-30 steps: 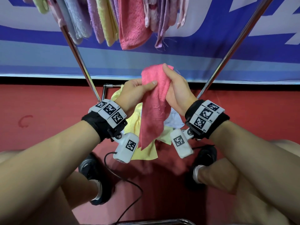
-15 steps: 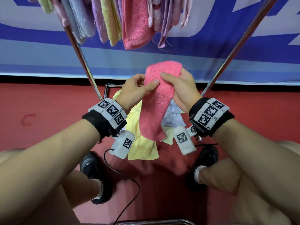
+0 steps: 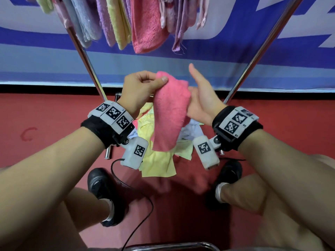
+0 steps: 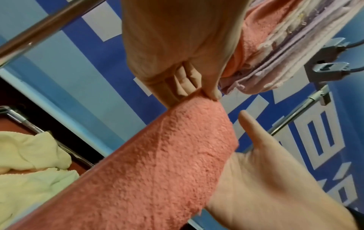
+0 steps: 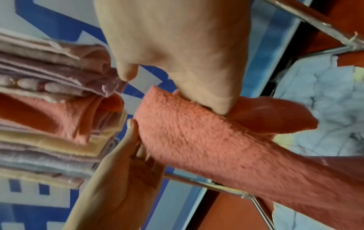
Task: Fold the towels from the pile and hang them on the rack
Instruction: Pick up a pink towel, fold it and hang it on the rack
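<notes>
Head-camera view: the left hand (image 3: pixel 143 87) alone pinches the folded pink towel (image 3: pixel 169 115) below the rack's hung towels (image 3: pixel 145 24), the right hand (image 3: pixel 203 98) having just let go, fingers flat against it, leaving hanging next.

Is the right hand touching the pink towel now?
Touching. In the right wrist view, the right hand's straight fingers lie against the pink towel.

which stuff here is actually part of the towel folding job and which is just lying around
Part of the job:
pink towel, pinched by the left hand
right hand, open beside it
pile of towels on the floor
rack with hung towels

Just there:
black cable
blue banner
</notes>
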